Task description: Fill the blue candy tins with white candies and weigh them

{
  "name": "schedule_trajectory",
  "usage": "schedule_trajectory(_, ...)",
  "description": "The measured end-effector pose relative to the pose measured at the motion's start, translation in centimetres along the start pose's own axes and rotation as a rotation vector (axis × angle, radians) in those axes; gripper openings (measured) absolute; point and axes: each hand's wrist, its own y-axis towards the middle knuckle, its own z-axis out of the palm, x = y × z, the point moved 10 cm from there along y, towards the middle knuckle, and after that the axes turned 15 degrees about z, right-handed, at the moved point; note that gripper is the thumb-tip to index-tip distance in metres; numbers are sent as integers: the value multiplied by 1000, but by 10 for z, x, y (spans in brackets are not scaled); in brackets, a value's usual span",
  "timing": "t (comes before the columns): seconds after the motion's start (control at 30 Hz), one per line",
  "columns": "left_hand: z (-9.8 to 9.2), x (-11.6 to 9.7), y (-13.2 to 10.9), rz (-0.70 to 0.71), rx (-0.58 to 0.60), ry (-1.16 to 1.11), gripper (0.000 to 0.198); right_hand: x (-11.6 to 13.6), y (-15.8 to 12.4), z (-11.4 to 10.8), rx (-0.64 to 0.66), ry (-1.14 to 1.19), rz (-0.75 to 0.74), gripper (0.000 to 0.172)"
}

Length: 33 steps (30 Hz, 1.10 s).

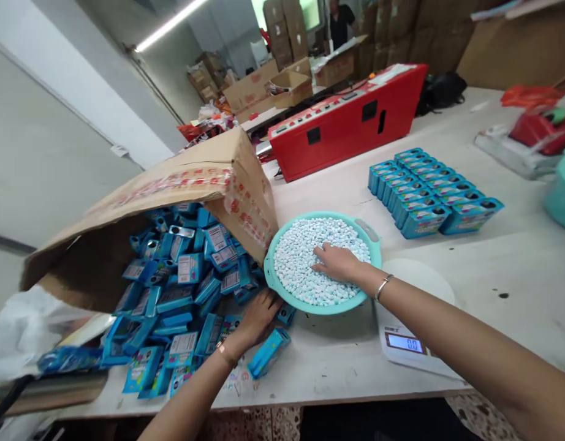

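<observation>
Pellets (301, 269) fill the bowl (331, 308) by the carton's mouth, and the right hand (338, 263) has its fingertips among them; I can't tell whether it grasps any. Cupping loosely and lifting slowly would best avoid spills. The left hand (263, 312), shadowed beside the boxes (189, 269), may be touching one, but its grip is unclear.

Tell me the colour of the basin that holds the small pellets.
The basin is light turquoise; the head view shows it best.
</observation>
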Motion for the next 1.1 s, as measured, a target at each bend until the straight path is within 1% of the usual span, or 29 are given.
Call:
schedule_trajectory(0.07, 2, 4, -2, -30, 40, 13, 65, 0, 2, 4, -13, 6, -14, 40)
schedule_trajectory(0.13, 2, 12, -2, -82, 95, 12, 61, 0, 4, 7, -30, 22, -23, 41)
schedule_trajectory(0.2, 1, 20, 0, -118, 156, -11, 61, -1, 5, 10, -33, 46, -23, 42)
schedule_trajectory(0.3, 3, 27, 1, -137, 233, -63, 71, 0, 6, 14, 1, 70, -21, 43)
schedule_trajectory(0.37, 2, 31, -1, -169, 261, -64, 75, 1, 5, 14, 24, 68, -18, 43)
schedule_trajectory(0.5, -8, 36, -17, -295, 282, 79, 71, 1, 4, 13, 22, 37, -18, 42)
schedule_trajectory(0.6, -15, 35, -33, -393, 298, 169, 78, 0, 5, 13, 13, 28, -19, 42)
schedule_trajectory(0.67, -17, 34, -47, -485, 293, 181, 70, 0, 6, 14, 10, 31, -18, 42)
schedule_trajectory(0.7, -18, 32, -54, -531, 272, 181, 62, -1, 6, 14, 7, 32, -17, 42)
schedule_trajectory(0.73, -21, 29, -60, -572, 225, 185, 55, -1, 6, 14, 5, 31, -14, 42)
schedule_trajectory(0.77, -26, 23, -66, -601, 145, 197, 48, -1, 6, 13, 2, 29, -13, 42)
schedule_trajectory(0.83, -43, 0, -75, -609, -86, 229, 42, -2, 5, 12, -5, 19, -10, 43)
schedule_trajectory(0.9, -55, -36, -85, -579, -317, 244, 46, -2, 4, 10, -10, 11, -6, 44)
schedule_trajectory(0.93, -56, -56, -90, -563, -399, 237, 50, -2, 3, 9, -11, 7, -6, 44)
schedule_trajectory(1.0, -47, -95, -98, -553, -469, 200, 61, -2, 2, 8, -12, -2, -6, 45)
schedule_trajectory(1.03, -36, -112, -99, -554, -460, 170, 65, -2, 2, 7, -9, -5, -6, 45)
schedule_trajectory(1.1, -9, -140, -96, -562, -403, 99, 69, -2, 3, 7, -2, -13, -5, 47)
